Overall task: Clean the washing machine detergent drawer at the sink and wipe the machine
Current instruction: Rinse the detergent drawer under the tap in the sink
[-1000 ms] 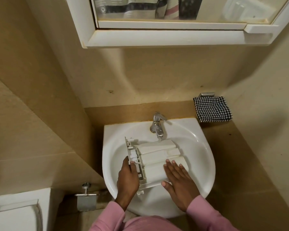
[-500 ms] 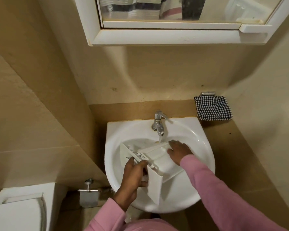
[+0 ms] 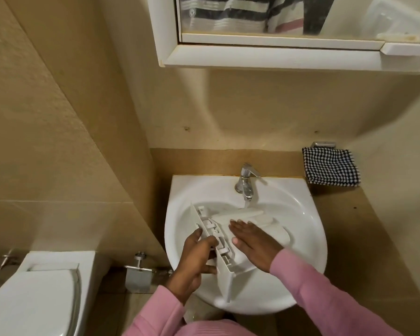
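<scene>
A white plastic detergent drawer (image 3: 260, 220) lies tilted inside the white sink (image 3: 308, 238), its front panel toward the left. Water runs from the chrome tap (image 3: 245, 183) onto the drawer's far end. My left hand (image 3: 194, 260) grips the drawer's front panel, fingers curled round its edge. My right hand (image 3: 252, 241) lies flat with straight fingers on the drawer's body, palm down. Both sleeves are pink. The washing machine is not in view.
A black-and-white checked cloth (image 3: 331, 167) hangs on a holder right of the sink. A white mirror cabinet (image 3: 277, 57) juts out above. A toilet (image 3: 37, 294) stands at lower left, with a metal paper holder (image 3: 138, 275) between it and the sink.
My right hand has drawn back from the drawer's far end near the tap and now lies flat on its middle. The drawer has shifted a little in my left hand.
</scene>
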